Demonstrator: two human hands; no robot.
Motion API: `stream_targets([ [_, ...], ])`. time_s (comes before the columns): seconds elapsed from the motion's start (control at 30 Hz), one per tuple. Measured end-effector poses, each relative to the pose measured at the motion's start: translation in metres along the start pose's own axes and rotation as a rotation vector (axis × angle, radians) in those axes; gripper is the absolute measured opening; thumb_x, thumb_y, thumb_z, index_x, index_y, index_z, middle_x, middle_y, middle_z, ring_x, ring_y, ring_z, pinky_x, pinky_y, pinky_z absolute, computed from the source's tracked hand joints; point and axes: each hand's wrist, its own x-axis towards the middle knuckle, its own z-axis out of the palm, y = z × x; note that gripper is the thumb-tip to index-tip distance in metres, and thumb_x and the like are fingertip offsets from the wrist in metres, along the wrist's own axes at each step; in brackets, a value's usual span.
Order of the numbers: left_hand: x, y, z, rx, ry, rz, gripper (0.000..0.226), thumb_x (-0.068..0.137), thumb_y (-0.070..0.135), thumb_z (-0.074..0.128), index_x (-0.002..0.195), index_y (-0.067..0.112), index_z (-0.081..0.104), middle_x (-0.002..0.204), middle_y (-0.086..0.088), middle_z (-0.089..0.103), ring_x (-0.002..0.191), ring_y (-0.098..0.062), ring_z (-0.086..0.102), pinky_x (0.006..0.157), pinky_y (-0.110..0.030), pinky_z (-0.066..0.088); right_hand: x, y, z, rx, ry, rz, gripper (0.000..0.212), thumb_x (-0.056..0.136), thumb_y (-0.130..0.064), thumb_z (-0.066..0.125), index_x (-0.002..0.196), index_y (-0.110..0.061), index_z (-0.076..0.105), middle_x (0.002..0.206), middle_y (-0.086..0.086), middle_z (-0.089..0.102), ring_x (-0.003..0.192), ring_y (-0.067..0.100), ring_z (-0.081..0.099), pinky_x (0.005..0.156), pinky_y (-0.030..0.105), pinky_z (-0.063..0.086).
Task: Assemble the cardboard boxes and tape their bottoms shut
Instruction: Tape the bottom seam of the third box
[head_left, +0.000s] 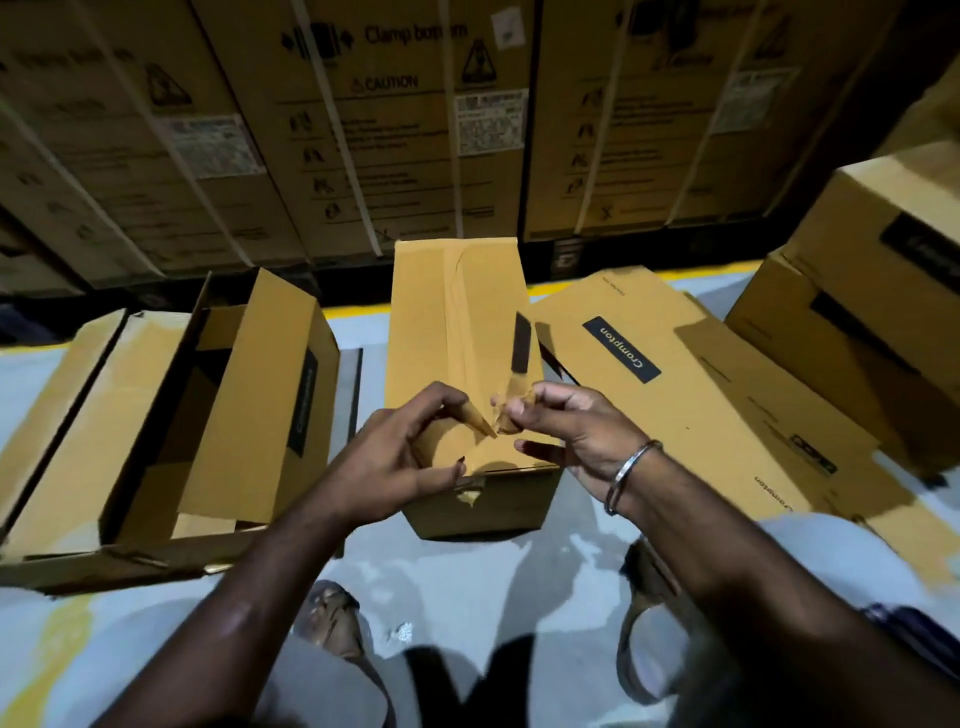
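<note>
The box (462, 364) being worked on stands on the floor (467, 577) right in front of the person, bottom side up, with a strip of brown tape (460, 322) running down its middle along its long side, away from the person. Both hands are just above the near end of the box: the left hand (400, 457) and the right hand (561, 426) each pinch the loose tape end (501, 421) between them with bent fingers. That end sits right over the near edge, so I think the next move is to tear it or press it down there, and both hands are equally near.
</note>
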Motion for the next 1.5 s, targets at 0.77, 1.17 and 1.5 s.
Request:
stream_targets([
  [0.77, 0.037, -0.016, -0.021, -0.637, 0.144, -0.084, 0.05, 0.075, -0.004, 0.075, 0.115, 0.02, 0.056, 0.091, -0.008, 0.064, 0.082, -0.022, 0.062, 0.065, -0.03, 0.053, 0.053, -0.003, -0.022, -0.109, 0.129, -0.03, 0.047, 0.09, -0.008, 0.076, 0.131, -0.011, 0.055, 0.07, 0.004, 0.065, 0.059, 0.017, 0.063, 0.06, 0.029, 0.057],
  [1.17, 0.024, -0.016, -0.013, 0.269, 0.011, 0.191, 0.045, 0.083, 0.025, 0.075, 0.124, 0.032, 0.059, 0.114, 0.017, 0.068, 0.099, -0.012, 0.067, 0.072, -0.041, 0.057, 0.048, 0.0, -0.024, -0.433, 0.165, -0.335, 0.014, 0.092, -0.005, 0.072, 0.095, -0.017, 0.078, 0.092, 0.004, 0.072, 0.066, 0.018, 0.07, 0.057, 0.029, 0.054],
  [1.5, 0.026, -0.011, -0.013, 0.339, -0.041, 0.219, 0.049, 0.079, 0.024, 0.073, 0.125, 0.034, 0.059, 0.115, 0.021, 0.065, 0.097, -0.006, 0.064, 0.074, -0.037, 0.056, 0.048, 0.004, -0.012, -0.692, 0.061, -0.554, 0.027, 0.09, -0.008, 0.073, 0.107, -0.028, 0.081, 0.093, -0.007, 0.067, 0.073, 0.017, 0.064, 0.068, 0.025, 0.052],
])
